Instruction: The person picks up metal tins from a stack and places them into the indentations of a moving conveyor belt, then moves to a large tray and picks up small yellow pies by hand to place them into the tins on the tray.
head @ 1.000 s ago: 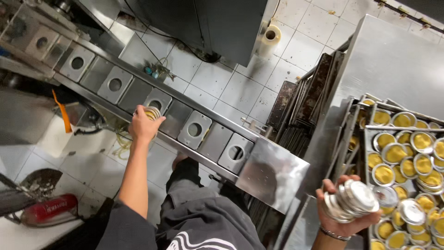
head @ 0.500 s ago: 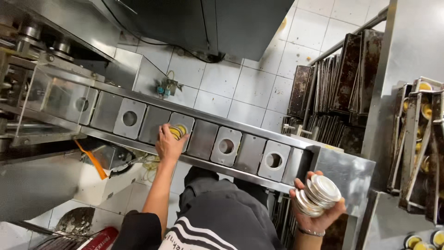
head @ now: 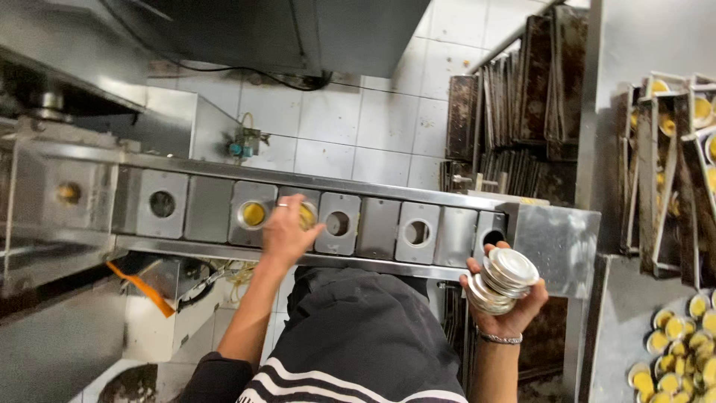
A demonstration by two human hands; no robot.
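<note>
Thin pressed metal is what the right hand (head: pixel 503 313) is gripping at about 4 o'clock in the view: a nested stack of small round tart tins (head: pixel 503 277), silver, shallow and flat-bottomed, tilting on their sides against the palm. The fingers (head: pixel 531 300) are curling narrowly around the stack's rim from below while the thumb is pressing the near edge. Judging by their look, the tins are light and stiff but easily dented, and their smooth walls are probably slipping readily over one another, so gripping across the rims rather than the faces seems the surest hold. The left hand (head: pixel 287 231) is reaching to the centre of the view, fingers bunching over a yellow-filled tin (head: pixel 306 216) sitting in a square metal plate of the stainless conveyor line (head: pixel 373 227); whether they are actually pinching it, I cannot tell. Another filled tin (head: pixel 253 214) is resting in the plate just to 9 o'clock of that hand, and the plates towards 3 o'clock are showing empty round holes. Dark baking trays (head: pixel 522 89) are standing on edge at 1 o'clock, and more filled tarts (head: pixel 682 351) are crowding a tray at 4 o'clock.
</note>
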